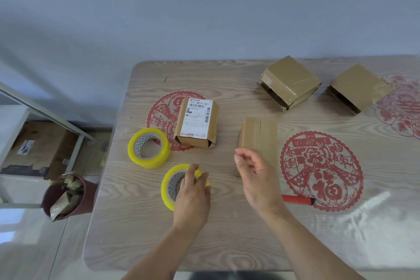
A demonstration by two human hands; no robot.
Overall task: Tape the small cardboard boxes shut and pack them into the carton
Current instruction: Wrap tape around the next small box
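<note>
From the head camera, the left hand (193, 198) grips a yellow tape roll (169, 188) lying on the table (141, 234). Right of that roll, the right hand (256, 177) hovers with loosely curled fingers, holding nothing, over a plain box (260, 136). A labelled box (196, 123) and a second tape roll (148, 148) sit beyond the roll; two more boxes (289, 82) lie farther off to its right.
</note>
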